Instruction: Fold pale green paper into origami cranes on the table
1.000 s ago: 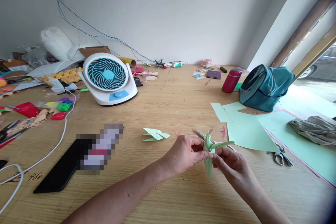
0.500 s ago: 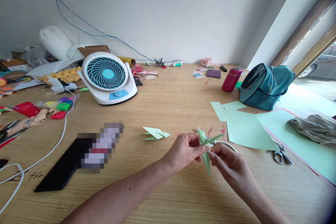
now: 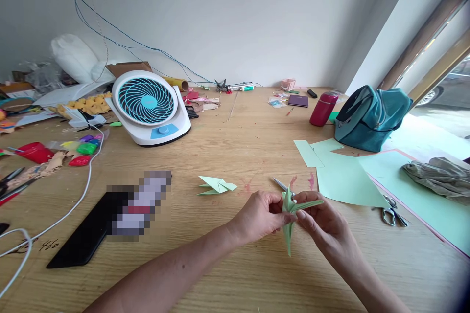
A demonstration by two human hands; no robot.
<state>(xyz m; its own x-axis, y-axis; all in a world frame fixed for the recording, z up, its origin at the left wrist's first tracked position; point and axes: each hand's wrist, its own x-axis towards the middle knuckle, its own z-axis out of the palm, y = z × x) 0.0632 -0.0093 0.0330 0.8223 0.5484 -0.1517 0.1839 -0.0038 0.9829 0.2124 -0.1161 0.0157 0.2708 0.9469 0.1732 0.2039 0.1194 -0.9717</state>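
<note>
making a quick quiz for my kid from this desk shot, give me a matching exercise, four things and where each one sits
Things:
1. desk fan
2. teal bag
3. scissors
4. folded paper piece

Places:
A. held between both hands
B. far left part of the table
C. at the edge of the green sheets, on the right
D. right side, next to the red bottle

Pairs: 1-B, 2-D, 3-C, 4-A

Above a wooden table (image 3: 227, 146), the left hand (image 3: 259, 215) and right hand (image 3: 323, 225) pinch a green folded paper figure (image 3: 290, 217) between their fingertips, with what may be a blade (image 3: 279, 184) just behind it, another folded paper (image 3: 216, 186) lying nearby, and scissors (image 3: 392, 215) to the right.
</note>
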